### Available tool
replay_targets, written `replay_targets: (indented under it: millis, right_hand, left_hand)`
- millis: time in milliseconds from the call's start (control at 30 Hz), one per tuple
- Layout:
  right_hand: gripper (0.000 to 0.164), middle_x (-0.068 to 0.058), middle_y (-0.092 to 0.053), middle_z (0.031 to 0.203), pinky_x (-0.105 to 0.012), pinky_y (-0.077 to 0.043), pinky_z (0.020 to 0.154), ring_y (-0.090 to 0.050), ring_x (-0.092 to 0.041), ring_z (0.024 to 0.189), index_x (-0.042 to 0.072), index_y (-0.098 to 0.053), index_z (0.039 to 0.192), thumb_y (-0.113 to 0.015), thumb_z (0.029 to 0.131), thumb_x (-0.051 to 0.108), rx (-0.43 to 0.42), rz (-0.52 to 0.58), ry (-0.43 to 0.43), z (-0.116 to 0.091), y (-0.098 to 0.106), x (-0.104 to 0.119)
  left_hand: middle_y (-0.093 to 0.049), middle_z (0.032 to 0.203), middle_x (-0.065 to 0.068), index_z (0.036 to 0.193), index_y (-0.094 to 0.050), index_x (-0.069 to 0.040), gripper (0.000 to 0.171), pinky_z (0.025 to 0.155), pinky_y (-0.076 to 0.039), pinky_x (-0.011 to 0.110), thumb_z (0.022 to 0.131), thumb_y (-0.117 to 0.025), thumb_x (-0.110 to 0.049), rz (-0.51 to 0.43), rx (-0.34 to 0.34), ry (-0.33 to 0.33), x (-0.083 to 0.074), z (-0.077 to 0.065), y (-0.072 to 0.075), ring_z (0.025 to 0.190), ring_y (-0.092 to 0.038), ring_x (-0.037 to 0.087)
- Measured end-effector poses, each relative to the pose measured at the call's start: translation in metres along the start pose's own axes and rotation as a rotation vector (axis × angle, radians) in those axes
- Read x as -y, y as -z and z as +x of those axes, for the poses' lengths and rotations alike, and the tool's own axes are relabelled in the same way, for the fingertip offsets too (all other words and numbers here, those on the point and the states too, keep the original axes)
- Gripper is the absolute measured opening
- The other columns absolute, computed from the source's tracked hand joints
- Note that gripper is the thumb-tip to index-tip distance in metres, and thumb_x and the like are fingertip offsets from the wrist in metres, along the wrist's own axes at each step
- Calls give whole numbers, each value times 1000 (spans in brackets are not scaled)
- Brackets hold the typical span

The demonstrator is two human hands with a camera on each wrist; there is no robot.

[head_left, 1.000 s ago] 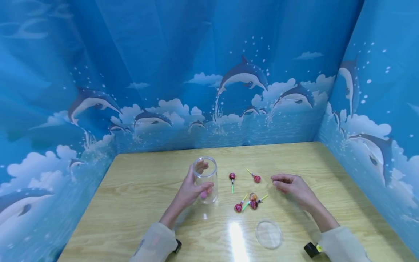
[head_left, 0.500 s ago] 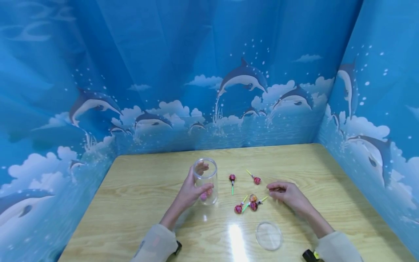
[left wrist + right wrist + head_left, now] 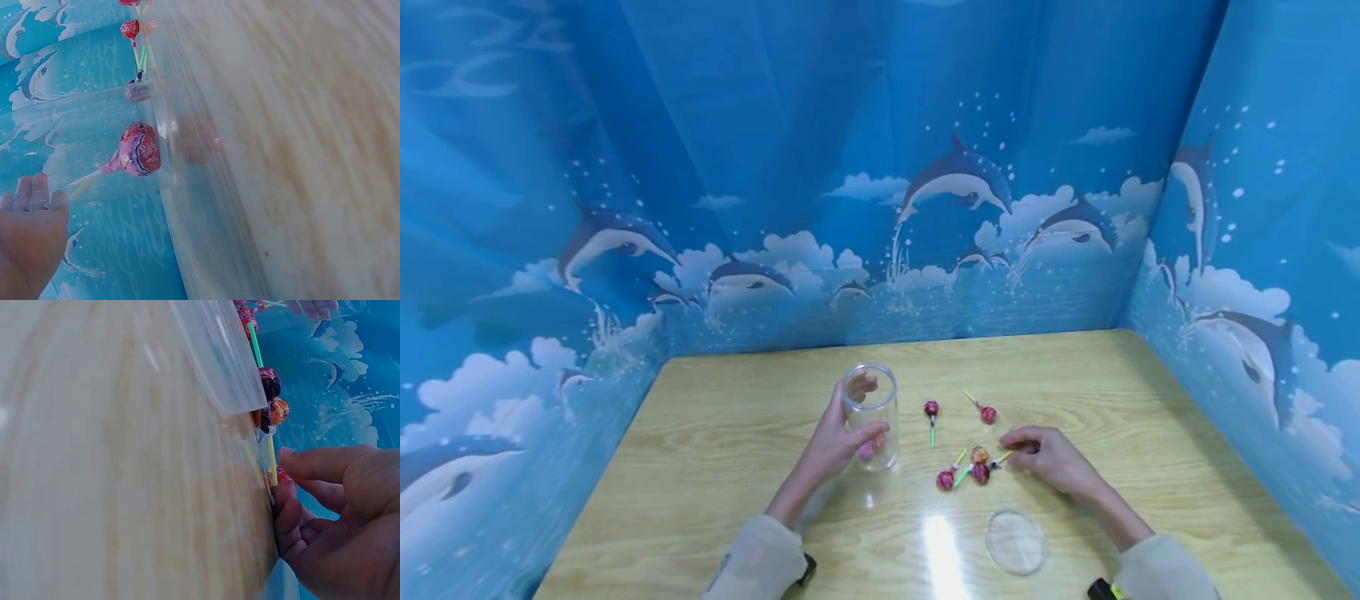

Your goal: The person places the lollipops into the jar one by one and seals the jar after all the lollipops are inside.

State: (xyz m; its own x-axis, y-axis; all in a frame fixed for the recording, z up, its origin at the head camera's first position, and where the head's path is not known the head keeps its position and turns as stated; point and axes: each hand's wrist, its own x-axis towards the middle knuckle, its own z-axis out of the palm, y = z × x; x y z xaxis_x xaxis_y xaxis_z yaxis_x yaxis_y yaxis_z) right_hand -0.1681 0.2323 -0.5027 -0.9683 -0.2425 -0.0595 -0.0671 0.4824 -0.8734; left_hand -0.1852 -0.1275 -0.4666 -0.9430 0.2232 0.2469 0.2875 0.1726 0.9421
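Pointing up, seemingly vertical: jar (image 3: 886, 415)

Around the orange-wrapped lollipop (image 3: 979, 455), the lollipop at twelve o'clock (image 3: 988, 414) is red, the lollipop at eight (image 3: 945, 480) is red too, and the jar (image 3: 882, 412) at ten is clear, with a pink-and-red candy (image 3: 139, 150) showing through. Pale yellow wood grain patterns the table (image 3: 715, 433); at twelve, the blue backdrop (image 3: 805, 125) carries grey-blue, white-bellied dolphins (image 3: 958, 173). The sleeves (image 3: 760, 558) at four and eight are cream.
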Motion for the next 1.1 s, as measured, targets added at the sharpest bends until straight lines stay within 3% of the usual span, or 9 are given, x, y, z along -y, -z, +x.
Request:
replay_targets:
  millis: [267,667,833,1000,1100]
  right_hand:
    - [26,-9,-70,103,-22,-54,73,-60,-15,86,-1,-76,108,-80,82,0,-3,-130,106,5,-5,0]
    - [12,0,-68,92,-25,-54,78,-62,-16,87,8,-77,88,-80,82,-1,14,-218,162,3,-5,3]
    - [9,-1,-70,95,-25,-54,81,-63,-19,91,9,-77,92,-79,86,4,70,-143,100,2,3,1]
    - [14,-6,-70,93,-24,-52,68,-59,-17,82,3,-76,101,-78,90,12,116,20,-31,-1,13,1]
    - [22,-8,-67,88,-24,-51,63,-58,-15,75,-3,-75,105,-77,92,15,132,122,-65,-4,19,2]
  left_hand:
    - [-51,150,18,157,-33,-8,86,116,-29,69,86,-82,-7,5,-1,-6,2,0,1,140,-45,42]
    - [-53,149,14,157,-33,-8,86,117,-29,68,87,-82,-7,8,-5,-8,4,0,1,140,-46,38]
    - [-54,148,13,156,-35,-13,85,117,-29,67,86,-82,-6,1,-12,-7,3,1,1,140,-45,40]
    - [-52,149,18,156,-36,-12,85,118,-28,67,86,-83,-9,-8,-6,-8,4,1,1,141,-45,41]
    - [-52,150,18,157,-35,-10,86,118,-28,67,85,-83,-10,-13,-4,-5,3,1,0,141,-44,42]
